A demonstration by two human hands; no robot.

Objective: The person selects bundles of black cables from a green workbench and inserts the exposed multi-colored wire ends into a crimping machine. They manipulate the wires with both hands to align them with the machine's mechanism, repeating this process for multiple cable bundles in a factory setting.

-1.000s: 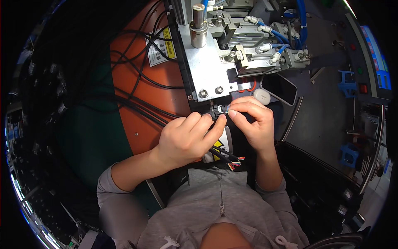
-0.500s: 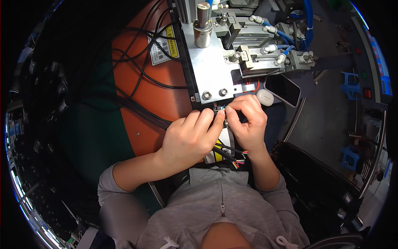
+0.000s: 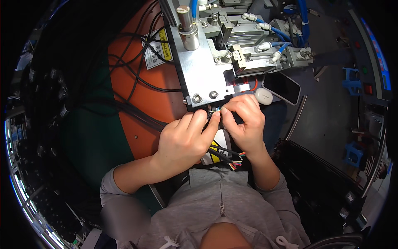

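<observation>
My left hand (image 3: 184, 139) and my right hand (image 3: 245, 122) meet fingertip to fingertip just below the front edge of a metal machine plate (image 3: 203, 74). Between the fingertips they pinch a small dark connector part (image 3: 215, 111) with a bit of blue on it. Thin black cables (image 3: 222, 153) run from under my hands down to a bundle of coloured wire ends (image 3: 236, 165) near my chest. A yellow and black label (image 3: 215, 146) shows below my left fingers.
The plate carries two bolts (image 3: 205, 96), a metal cylinder (image 3: 188, 25) and pneumatic parts with blue hoses (image 3: 273, 35). A dark phone (image 3: 282, 88) and a white earbud case (image 3: 263, 96) lie right of my hands. Black cables (image 3: 137, 62) cross the orange table surface (image 3: 141, 95).
Both hands stayed pinched together at the plate's edge. The view shifted slightly, with the hands and machine sitting a little lower in the picture.
</observation>
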